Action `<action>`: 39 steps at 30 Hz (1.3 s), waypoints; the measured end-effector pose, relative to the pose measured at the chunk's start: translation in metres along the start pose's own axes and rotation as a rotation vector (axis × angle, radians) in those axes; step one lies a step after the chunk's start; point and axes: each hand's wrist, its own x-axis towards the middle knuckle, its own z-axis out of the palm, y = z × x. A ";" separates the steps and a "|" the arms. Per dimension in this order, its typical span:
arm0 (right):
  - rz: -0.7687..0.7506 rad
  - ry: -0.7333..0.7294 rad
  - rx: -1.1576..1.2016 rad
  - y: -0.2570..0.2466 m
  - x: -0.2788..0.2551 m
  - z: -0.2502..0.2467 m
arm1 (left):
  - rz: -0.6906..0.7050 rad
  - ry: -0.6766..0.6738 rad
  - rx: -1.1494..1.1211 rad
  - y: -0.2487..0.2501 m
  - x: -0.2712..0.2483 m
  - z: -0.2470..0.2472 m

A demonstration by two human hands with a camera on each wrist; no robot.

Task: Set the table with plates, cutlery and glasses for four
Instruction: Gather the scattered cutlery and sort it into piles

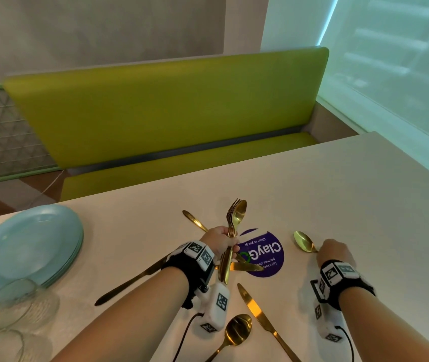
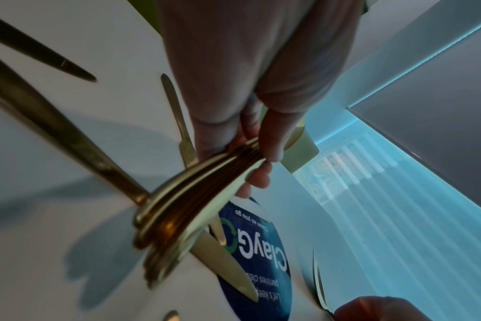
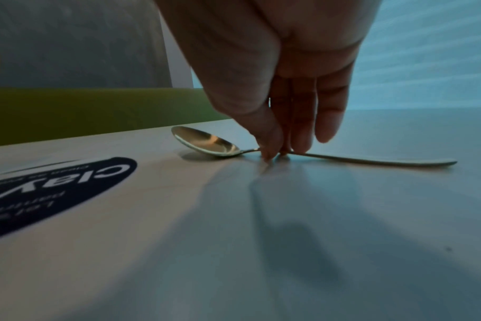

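My left hand point(image 1: 221, 240) grips a bundle of gold forks and a spoon point(image 1: 235, 218) upright above the table; the left wrist view shows the stacked handles point(image 2: 195, 204) under my thumb and fingers. My right hand point(image 1: 335, 250) pinches the neck of a gold spoon point(image 1: 302, 240) lying on the table, its bowl point(image 3: 206, 142) to the left and its handle point(image 3: 385, 161) to the right. More gold cutlery lies loose: a knife point(image 1: 263, 317), a spoon point(image 1: 237, 329), a dark knife point(image 1: 127, 283) and another handle point(image 1: 195, 220).
Stacked pale blue plates point(image 1: 28, 246) sit at the table's left, with clear glasses point(image 1: 12, 309) in front of them. A purple round sticker point(image 1: 265, 253) marks the table point(image 1: 352, 194). A green bench point(image 1: 161, 116) runs along the far side, a window at right.
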 end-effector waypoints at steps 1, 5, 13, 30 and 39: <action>-0.004 0.003 0.006 -0.001 -0.001 0.001 | -0.003 0.000 -0.006 0.000 0.000 -0.001; -0.024 0.006 0.012 -0.006 -0.008 0.000 | -0.010 0.011 -0.026 0.001 -0.002 -0.004; -0.123 0.013 0.104 -0.034 -0.021 -0.013 | -0.019 0.017 -0.068 0.002 -0.006 -0.003; -0.257 -0.733 1.107 -0.090 -0.090 -0.005 | 0.024 -0.048 -0.070 -0.004 -0.037 -0.015; -0.352 -0.739 0.974 -0.099 -0.123 0.011 | 0.054 -0.047 -0.040 -0.024 -0.064 -0.034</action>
